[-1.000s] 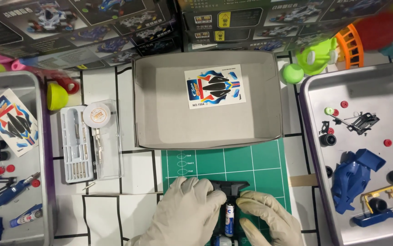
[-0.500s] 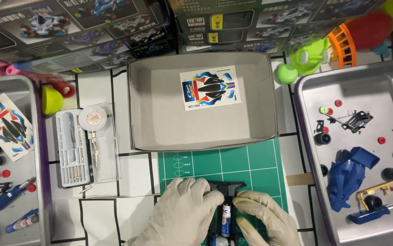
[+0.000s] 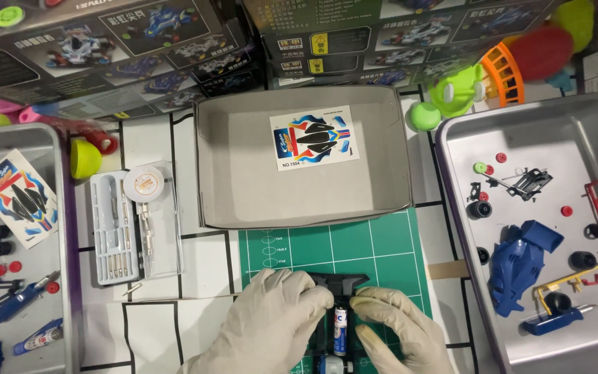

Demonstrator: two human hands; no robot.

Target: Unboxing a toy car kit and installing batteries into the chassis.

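Note:
Both my hands wear pale gloves and hold a black toy car chassis [image 3: 339, 305] over a green cutting mat [image 3: 354, 249] at the bottom middle. My left hand [image 3: 271, 325] grips the chassis from the left side. My right hand [image 3: 399, 329] grips it from the right. A small battery [image 3: 341, 332] lies lengthwise in the chassis between my fingers. The lower end of the chassis is cut off by the frame edge.
A grey cardboard box lid [image 3: 243, 173] with a sticker sheet [image 3: 314, 137] lies behind the mat. A metal tray [image 3: 590, 346] at right holds a blue car body [image 3: 521, 260], wheels and small parts. Another tray [image 3: 49, 145] at left holds parts. A clear tool case [image 3: 133, 221] sits left of the mat.
The view has shifted slightly downward. My hands stay on the chassis with only small finger movement.

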